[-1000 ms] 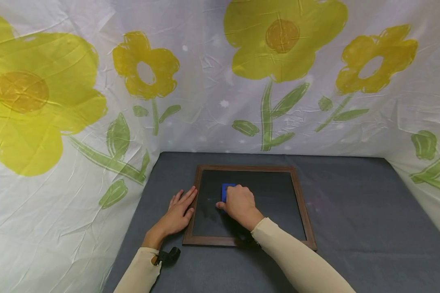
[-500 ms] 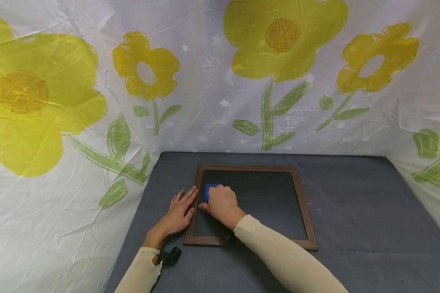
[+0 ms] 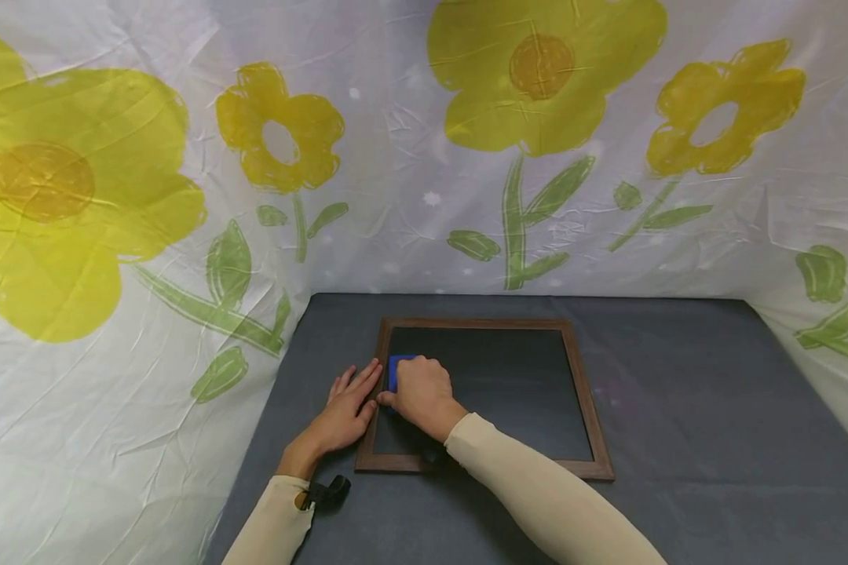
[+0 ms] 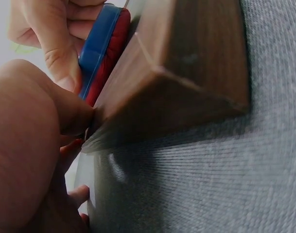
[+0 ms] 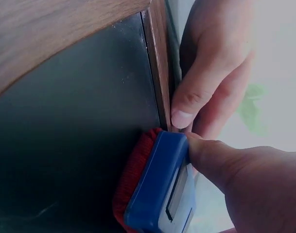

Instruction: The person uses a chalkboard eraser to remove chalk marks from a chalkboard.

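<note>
And across it goes! The right hand (image 3: 424, 396) has slid left over the board (image 3: 509, 384), taking the eraser (image 5: 155, 189) from near mid-board a second ago to the left bar of the frame (image 3: 477, 322). The grip is a firm pinch: thumb along the eraser's near flank, fingers curled over the far side. The eraser sits right inside that grip, blue body up, red underside (image 5: 133, 172) down toward the board, one corner at the bar; whether it actually touches the wood, I can't tell.

Just left of the grip, the left hand (image 3: 339, 420) hasn't budged, fingers straight and spread, thumb against the frame's outer edge, bracing it by the look of things. The two thumbs are all but meeting there!

What does the slide mean? I'd say this sweep has run out of board leftward, with the wide dark stretch lying right of the grip. In the right wrist view, a faint pale streak (image 5: 45, 209) shows beyond the eraser's red side, so the rubbing looks unfinished to me. What lies under the eraser is hidden.
</note>
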A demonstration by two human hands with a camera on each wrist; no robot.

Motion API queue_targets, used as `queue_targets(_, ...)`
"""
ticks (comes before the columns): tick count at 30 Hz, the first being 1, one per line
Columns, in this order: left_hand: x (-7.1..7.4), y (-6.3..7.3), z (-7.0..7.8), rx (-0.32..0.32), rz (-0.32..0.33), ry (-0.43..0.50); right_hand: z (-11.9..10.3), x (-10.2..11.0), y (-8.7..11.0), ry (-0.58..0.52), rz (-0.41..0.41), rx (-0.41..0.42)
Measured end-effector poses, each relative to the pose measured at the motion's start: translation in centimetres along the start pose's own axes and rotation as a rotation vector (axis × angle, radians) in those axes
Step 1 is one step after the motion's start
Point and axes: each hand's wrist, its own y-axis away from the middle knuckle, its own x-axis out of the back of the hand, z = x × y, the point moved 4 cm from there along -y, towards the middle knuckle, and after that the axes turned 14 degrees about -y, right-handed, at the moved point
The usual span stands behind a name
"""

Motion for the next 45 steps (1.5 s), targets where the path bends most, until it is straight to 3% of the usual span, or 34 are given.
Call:
queue_targets(8, 1.5, 0.2, 1.7, -0.002, -0.030, -0.017, 0.6, 0.1, 0.3, -0.069, 0.004, 0.003)
queue_targets(15, 0.8, 0.2, 0.7, -0.065, 0.040, 0.007, 1.9, 0.9, 0.6, -0.101, -0.002, -0.039)
queue_targets(22, 1.1, 0.4, 0.8, -0.081, 0.033, 0.018, 3.9, 1.9, 1.5, -0.113, 0.006, -0.080)
queue_targets(31, 1.9, 0.3, 1.9, 0.003, -0.072, -0.054, 6.0, 3.1, 2.3, -0.090, 0.006, -0.122)
queue_targets(45, 1.9, 0.3, 1.6, -0.037, -0.037, -0.006, 10.7, 5.2, 4.3, -0.081, 0.021, -0.202)
